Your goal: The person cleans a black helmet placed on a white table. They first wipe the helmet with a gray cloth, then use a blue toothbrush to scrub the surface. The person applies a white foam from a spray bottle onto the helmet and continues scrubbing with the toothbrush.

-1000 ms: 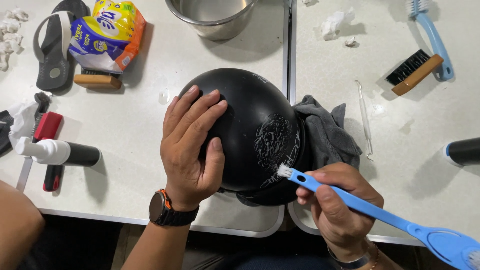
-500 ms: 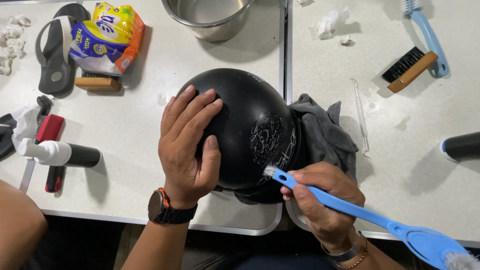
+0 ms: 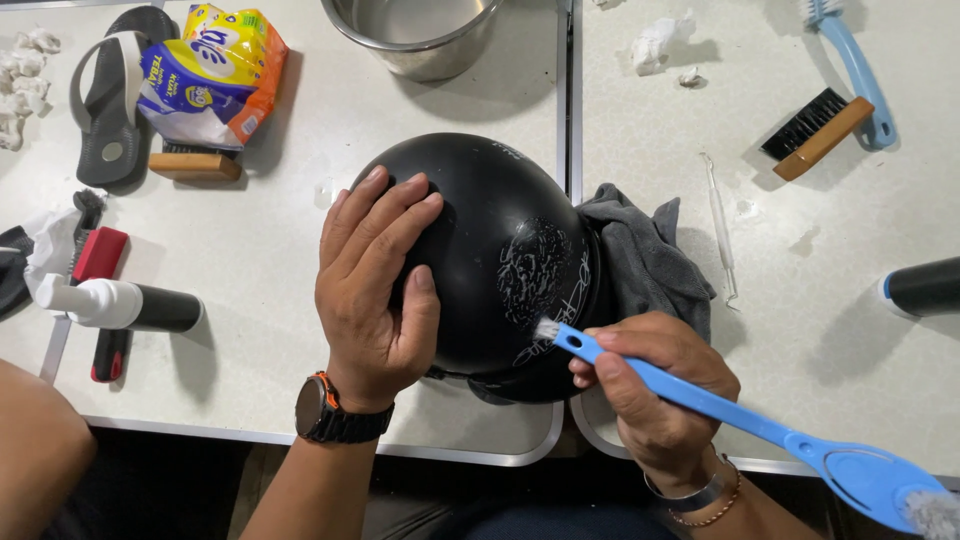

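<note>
A black helmet point(image 3: 500, 230) sits dome-up near the front edge of the white table point(image 3: 280, 270), on a dark grey cloth point(image 3: 650, 260). My left hand point(image 3: 375, 285) lies flat on the helmet's left side, fingers spread, a dark watch on its wrist. My right hand point(image 3: 655, 395) grips a long blue brush point(image 3: 720, 415) by its handle. The small bristle head touches the helmet's lower right, beside a patch of whitish foam or scratch marks point(image 3: 530, 275).
A steel bowl point(image 3: 415, 35) stands behind the helmet. At left lie a sandal point(image 3: 105, 100), a yellow packet point(image 3: 205, 75), a wooden brush point(image 3: 195, 165), a bottle point(image 3: 120, 305) and a red tool point(image 3: 100, 255). At right lie a wooden brush point(image 3: 815, 135), a blue brush point(image 3: 855, 65), a thin pick point(image 3: 720, 225) and a black cylinder point(image 3: 925, 288).
The blue brush head has slid left and slightly down along the helmet's lower right, then back a little. My left hand keeps its place on the dome.
</note>
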